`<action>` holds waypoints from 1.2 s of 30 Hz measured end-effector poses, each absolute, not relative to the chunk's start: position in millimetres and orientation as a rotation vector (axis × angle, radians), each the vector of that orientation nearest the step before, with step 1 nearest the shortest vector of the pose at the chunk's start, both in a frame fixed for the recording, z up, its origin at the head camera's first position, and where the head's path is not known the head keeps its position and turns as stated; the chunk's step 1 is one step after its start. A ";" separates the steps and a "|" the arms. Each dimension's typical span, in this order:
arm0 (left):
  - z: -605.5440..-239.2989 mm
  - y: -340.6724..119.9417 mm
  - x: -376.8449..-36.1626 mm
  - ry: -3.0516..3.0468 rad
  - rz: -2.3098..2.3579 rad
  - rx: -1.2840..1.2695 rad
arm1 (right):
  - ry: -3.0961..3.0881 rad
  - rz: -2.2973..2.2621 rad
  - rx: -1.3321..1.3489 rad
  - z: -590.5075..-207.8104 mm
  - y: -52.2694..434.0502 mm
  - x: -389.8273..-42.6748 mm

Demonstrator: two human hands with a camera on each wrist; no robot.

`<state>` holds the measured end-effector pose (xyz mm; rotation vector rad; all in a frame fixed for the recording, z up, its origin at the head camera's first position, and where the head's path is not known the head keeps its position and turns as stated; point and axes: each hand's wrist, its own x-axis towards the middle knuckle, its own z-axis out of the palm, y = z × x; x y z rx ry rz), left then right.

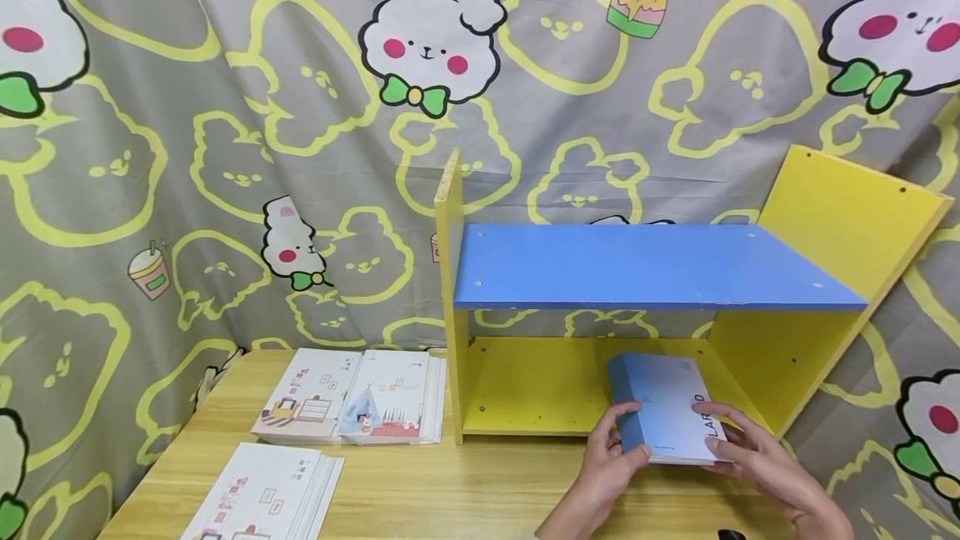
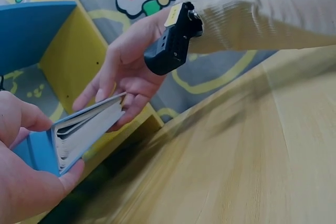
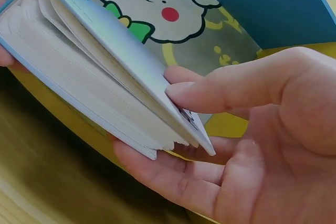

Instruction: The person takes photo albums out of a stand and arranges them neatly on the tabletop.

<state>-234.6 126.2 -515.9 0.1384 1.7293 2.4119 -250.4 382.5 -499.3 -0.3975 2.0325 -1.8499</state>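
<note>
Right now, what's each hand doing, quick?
Left hand: grips the blue book at its spine end.
Right hand: fingers under, thumb on top, holding the book's open edge.

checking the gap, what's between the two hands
The blue book: left hand grips its spine side, right hand holds the open edge. Head view shows it best.
</note>
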 end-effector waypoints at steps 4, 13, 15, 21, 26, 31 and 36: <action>-514.7 123.2 -233.5 1.728 2.409 0.170 | 2.062 -1.835 -0.367 -496.2 381.8 -248.9; -510.8 117.4 -230.7 1.701 2.409 0.212 | 2.130 -1.812 -0.325 -491.2 380.0 -247.1; -510.4 115.9 -229.6 1.695 2.408 0.218 | 2.107 -1.808 -0.350 -490.7 380.8 -246.2; -507.1 112.2 -226.4 1.697 2.404 0.245 | 2.063 -1.808 -0.432 -487.5 383.6 -244.7; -503.4 110.7 -224.4 1.705 2.397 0.274 | 2.098 -1.831 -0.471 -484.4 383.5 -243.4; -498.8 109.3 -222.8 1.722 2.378 0.313 | 2.123 -1.856 -0.503 -478.4 382.6 -241.3; -491.1 108.0 -220.8 1.746 2.358 0.329 | 2.178 -1.836 -0.459 -469.1 379.4 -236.0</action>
